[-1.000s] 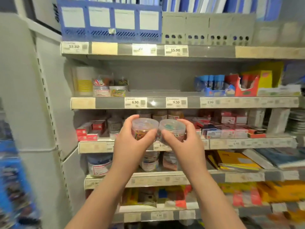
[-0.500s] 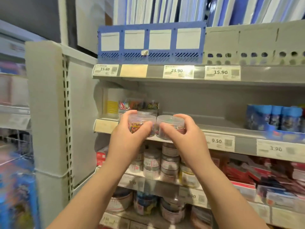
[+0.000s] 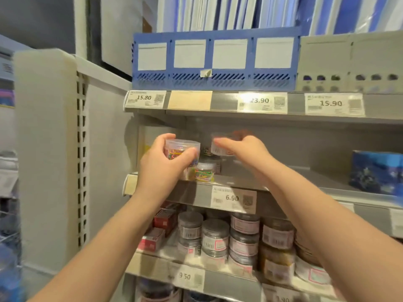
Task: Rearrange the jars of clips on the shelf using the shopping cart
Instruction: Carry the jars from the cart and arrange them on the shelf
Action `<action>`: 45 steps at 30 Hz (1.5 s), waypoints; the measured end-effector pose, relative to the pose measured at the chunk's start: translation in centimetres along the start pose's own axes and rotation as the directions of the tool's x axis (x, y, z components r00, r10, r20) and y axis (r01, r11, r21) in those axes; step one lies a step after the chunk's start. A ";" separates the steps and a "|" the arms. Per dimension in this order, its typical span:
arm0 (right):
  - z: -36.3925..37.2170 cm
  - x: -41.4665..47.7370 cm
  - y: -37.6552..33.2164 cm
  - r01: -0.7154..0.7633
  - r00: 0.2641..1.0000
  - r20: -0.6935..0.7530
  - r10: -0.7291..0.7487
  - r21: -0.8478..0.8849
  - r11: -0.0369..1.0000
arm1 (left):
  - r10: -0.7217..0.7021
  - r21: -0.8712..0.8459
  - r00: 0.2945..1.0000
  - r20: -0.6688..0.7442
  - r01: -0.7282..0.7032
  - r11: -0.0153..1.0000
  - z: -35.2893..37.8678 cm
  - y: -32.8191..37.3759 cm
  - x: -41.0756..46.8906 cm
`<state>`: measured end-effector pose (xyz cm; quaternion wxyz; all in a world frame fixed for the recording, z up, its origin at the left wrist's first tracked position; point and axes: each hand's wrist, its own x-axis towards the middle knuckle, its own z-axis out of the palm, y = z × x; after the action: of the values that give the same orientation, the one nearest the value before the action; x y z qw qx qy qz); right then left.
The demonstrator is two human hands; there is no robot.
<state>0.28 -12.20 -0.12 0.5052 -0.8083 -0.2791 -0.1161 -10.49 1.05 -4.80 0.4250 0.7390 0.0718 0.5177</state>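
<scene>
Since half a second ago your two jars have parted. Your left hand [image 3: 161, 168] grips the clear jar of coloured clips [image 3: 182, 148], fingers and thumb curled round it, above the shelf [image 3: 192, 194]. Your right hand [image 3: 244, 149] pinches the second jar [image 3: 219, 149], blurred, at three o'clock of the first. Another clip jar [image 3: 206, 172] stands on the shelf at five o'clock of the left one.

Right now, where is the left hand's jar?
Head view, left of centre: the left hand holds the jar over the shelved jars on the 6.90 shelf, beside the other jar in the right hand.
</scene>
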 end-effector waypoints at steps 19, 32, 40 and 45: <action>3.9 5.0 0.0 -0.072 0.990 0.101 0.099 -0.243 0.967 | 0.052 -0.019 0.997 -0.050 -0.053 0.998 0.7 -1.5 2.1; 4.4 5.0 -0.3 -0.029 0.994 0.097 0.055 -0.257 0.966 | 0.039 -0.037 0.996 -0.080 -0.042 0.998 0.8 -1.2 2.0; 4.3 5.0 -0.2 -0.015 0.993 0.112 0.046 -0.264 0.964 | 0.051 -0.026 0.995 -0.082 -0.053 0.998 1.0 -0.9 2.0; 2.0 4.7 -0.8 -0.023 0.997 0.070 0.037 -0.189 0.982 | 0.060 0.023 0.996 -0.072 -0.058 0.998 1.3 -0.4 1.8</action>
<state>3.53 -8.60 1.76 0.4176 -0.8603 -0.2730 -0.1045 -8.46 1.63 -3.94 0.3991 0.7260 0.0706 0.5556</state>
